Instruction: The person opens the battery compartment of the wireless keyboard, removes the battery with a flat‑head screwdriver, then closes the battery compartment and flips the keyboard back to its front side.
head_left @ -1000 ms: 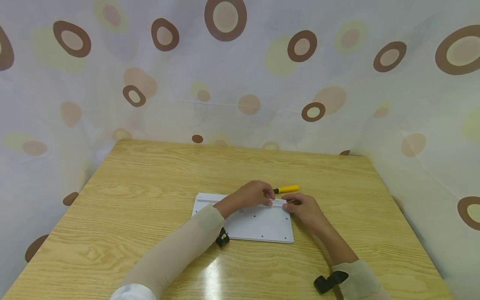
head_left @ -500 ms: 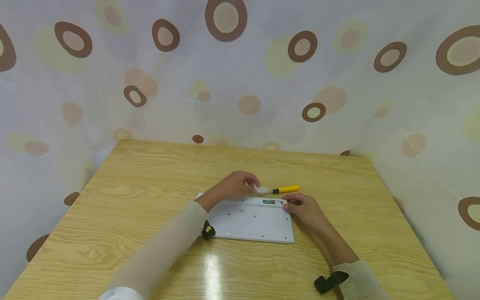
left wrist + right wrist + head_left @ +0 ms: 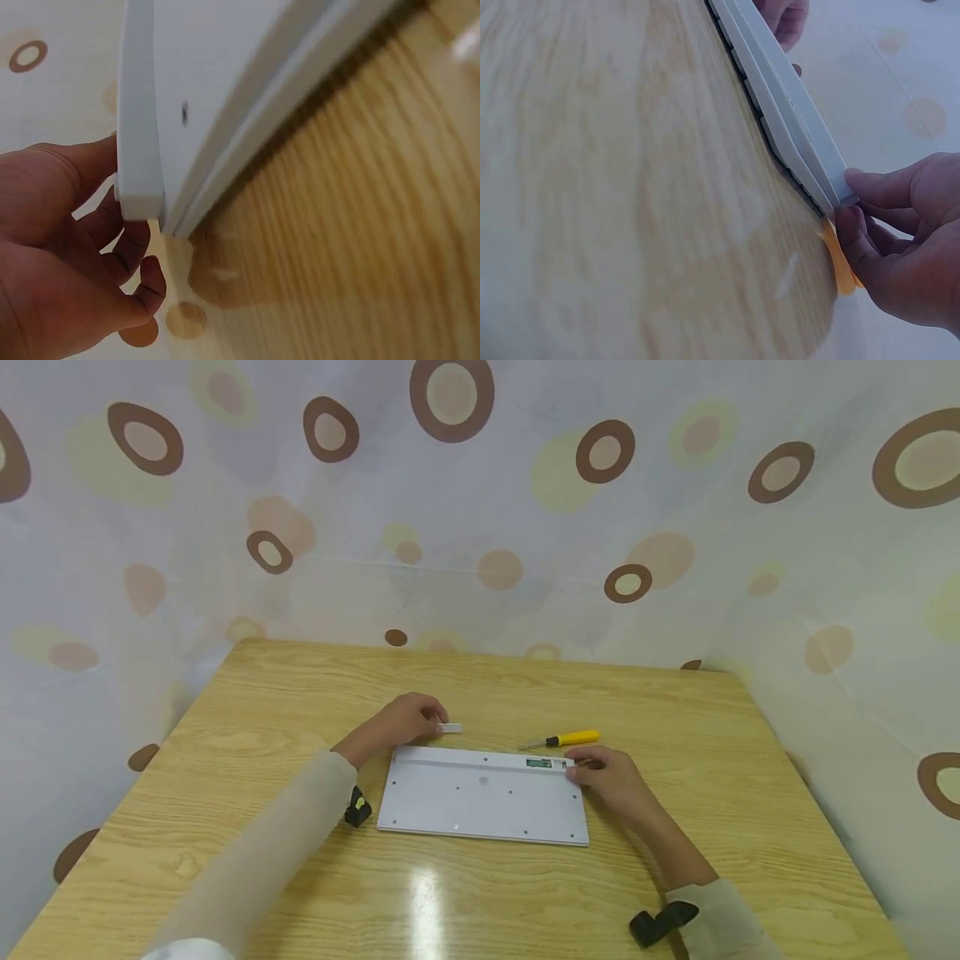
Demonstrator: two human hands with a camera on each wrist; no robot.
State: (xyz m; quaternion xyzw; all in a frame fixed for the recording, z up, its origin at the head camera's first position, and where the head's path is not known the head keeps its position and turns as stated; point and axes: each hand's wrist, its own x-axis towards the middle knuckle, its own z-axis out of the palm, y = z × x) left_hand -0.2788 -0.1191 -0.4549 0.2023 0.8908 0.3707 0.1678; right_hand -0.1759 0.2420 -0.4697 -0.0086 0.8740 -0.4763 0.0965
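Note:
A white keyboard (image 3: 483,806) lies upside down on the wooden table, its screw-dotted back facing up. Near its far right corner an uncovered compartment (image 3: 538,763) shows something green inside. My left hand (image 3: 405,720) pinches a small white cover (image 3: 452,727) just beyond the far edge; in the left wrist view the keyboard's raised edge (image 3: 141,112) hides that cover behind it. At the far right corner, my right hand (image 3: 611,777) grips the keyboard between thumb and fingers, as the right wrist view also shows.
A screwdriver with a yellow handle (image 3: 578,737) lies behind the keyboard's right half, its shaft pointing left. The wooden table (image 3: 480,893) meets a patterned cloth (image 3: 555,618) at the back and sides.
My left hand has lifted the small cover off the keyboard's compartment and carried it left, past the far edge, uncovering the green part. My right hand has stayed at the corner.

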